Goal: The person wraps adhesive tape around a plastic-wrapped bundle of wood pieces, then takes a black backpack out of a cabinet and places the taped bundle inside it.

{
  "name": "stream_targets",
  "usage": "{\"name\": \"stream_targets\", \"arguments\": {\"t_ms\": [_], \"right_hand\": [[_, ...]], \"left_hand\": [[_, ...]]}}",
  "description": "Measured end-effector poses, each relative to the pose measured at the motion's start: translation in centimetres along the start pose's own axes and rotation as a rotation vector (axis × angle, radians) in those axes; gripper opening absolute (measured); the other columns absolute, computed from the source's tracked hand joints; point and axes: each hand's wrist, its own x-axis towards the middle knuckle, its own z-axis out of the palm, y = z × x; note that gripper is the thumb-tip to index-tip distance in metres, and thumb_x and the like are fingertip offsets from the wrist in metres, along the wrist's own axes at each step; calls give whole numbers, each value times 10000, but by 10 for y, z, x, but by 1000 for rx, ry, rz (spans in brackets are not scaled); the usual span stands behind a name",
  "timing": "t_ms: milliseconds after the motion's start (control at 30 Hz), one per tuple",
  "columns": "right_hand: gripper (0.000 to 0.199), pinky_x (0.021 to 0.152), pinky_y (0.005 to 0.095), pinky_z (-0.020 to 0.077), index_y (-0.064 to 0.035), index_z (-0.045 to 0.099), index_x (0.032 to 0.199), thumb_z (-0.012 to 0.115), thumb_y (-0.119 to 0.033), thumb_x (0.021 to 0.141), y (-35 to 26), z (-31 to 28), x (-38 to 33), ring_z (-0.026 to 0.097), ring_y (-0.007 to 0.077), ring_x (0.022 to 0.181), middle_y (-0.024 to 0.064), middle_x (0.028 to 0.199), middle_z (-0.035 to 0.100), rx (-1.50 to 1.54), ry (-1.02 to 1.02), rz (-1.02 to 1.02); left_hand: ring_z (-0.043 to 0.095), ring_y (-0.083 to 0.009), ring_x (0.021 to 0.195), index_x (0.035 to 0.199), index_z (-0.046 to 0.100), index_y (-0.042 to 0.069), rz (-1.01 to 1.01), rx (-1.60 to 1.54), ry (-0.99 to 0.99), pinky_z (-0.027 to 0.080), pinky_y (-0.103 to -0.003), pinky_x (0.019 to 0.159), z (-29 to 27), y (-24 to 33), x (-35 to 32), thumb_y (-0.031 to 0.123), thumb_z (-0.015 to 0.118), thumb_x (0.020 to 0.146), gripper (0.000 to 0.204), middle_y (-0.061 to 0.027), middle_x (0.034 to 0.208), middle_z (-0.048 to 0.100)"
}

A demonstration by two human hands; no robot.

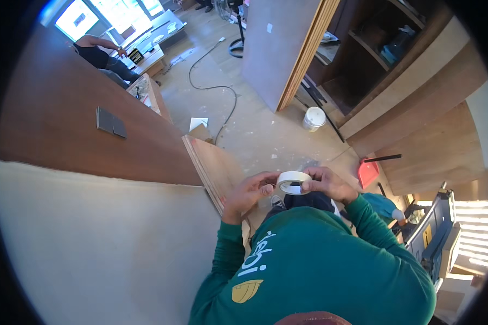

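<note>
A roll of off-white masking tape [294,176] is held up in front of my green-sleeved body, between my two hands. My right hand [333,185] grips its right side, with the thumb at the ring's opening and the fingers over the outer edge. Against the left edge of the roll, my left hand [248,196] is closed, its fingers bent and the thumb below them. Whether a tape end is lifted there is too small to tell. Beneath my left hand stand several wooden panels [214,165], leaning on edge by the wall.
A white bucket [314,118] and a red dustpan [368,173] stand ahead and right. A cable [230,89] crosses the dusty floor. Upright boards [279,54] stand ahead by a dark cabinet [358,59]. One person [100,54] works far left, another [382,207] bends at right.
</note>
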Motion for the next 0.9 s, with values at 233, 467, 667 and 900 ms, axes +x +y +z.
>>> {"name": "stream_targets", "arguments": {"t_ms": [233, 467, 667, 900], "right_hand": [[409, 935, 329, 493, 19, 672, 1233, 720, -268, 945, -51, -55, 104, 614, 157, 1059, 63, 1118, 699, -155, -174, -74], [348, 782, 309, 501, 12, 686, 1124, 744, -273, 933, -82, -150, 197, 613, 127, 906, 36, 951, 682, -69, -66, -365], [327, 745, 301, 494, 11, 657, 1058, 755, -278, 943, -94, -234, 200, 593, 113, 856, 23, 897, 650, 41, 220, -407], [333, 704, 318, 501, -4, 672, 1055, 769, -289, 913, -100, -250, 202, 616, 127, 819, 30, 873, 662, 128, 691, -453]], "left_hand": [[550, -235, 1295, 1465, 501, -28, 111, 22, 511, 428, -375, 1113, -25, -1, 44, 183, 634, 1015, 515, -144, 1381, 594], [585, -318, 1267, 1379, 505, -21, 320, -197, 323, 445, -469, 1135, -119, 36, 194, 306, 676, 1008, 523, -197, 1349, 586], [595, -305, 1262, 1380, 519, -17, -92, 51, -99, 481, -452, 1117, -218, 114, 355, 263, 695, 998, 506, -191, 1380, 576], [627, -271, 1204, 1333, 556, -14, -349, 58, -395, 485, -433, 1106, -205, 149, 473, 242, 735, 972, 477, -161, 1305, 631]]}}
